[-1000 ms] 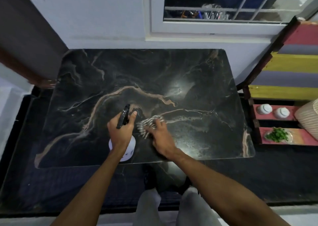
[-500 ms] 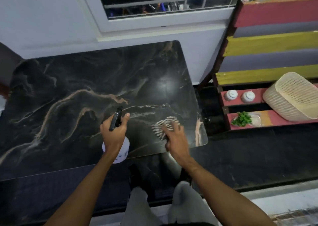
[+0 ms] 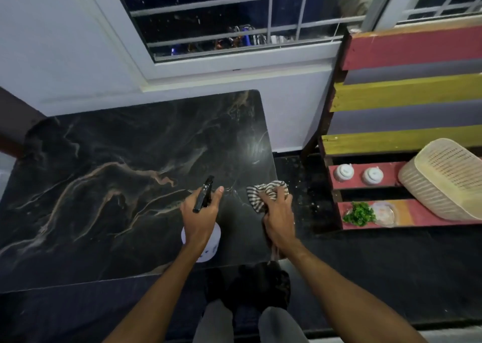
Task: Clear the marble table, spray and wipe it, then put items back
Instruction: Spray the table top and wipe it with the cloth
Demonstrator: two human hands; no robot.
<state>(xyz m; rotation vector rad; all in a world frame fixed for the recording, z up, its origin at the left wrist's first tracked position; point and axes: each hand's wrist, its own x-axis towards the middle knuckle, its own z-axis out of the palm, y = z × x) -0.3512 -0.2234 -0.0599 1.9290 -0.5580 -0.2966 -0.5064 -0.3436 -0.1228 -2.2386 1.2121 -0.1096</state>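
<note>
I find the marble table (image 3: 109, 186) bare of loose items; only what my hands hold is over it, which I judge puts the work in the wipe stage. My left hand (image 3: 199, 217) is wrapped round the neck of the spray bottle (image 3: 202, 241), black nozzle (image 3: 204, 194) aimed away from me over the slab, thumb up beside it; I cannot tell whether a finger rests on the trigger. The bottle's white body sits low near the front edge, presumably kept ready for a further spray. My right hand (image 3: 277, 221) is closed on the striped cloth (image 3: 263, 192), bunched at the table's right edge, part of it overhanging; that placement suits finishing the rim. The displaced items wait on the painted pallet shelf (image 3: 365, 183) to the right: two white jars (image 3: 344, 172), a plate of greens (image 3: 360, 213), a woven basket (image 3: 443, 178), near but clear of the spray.
</note>
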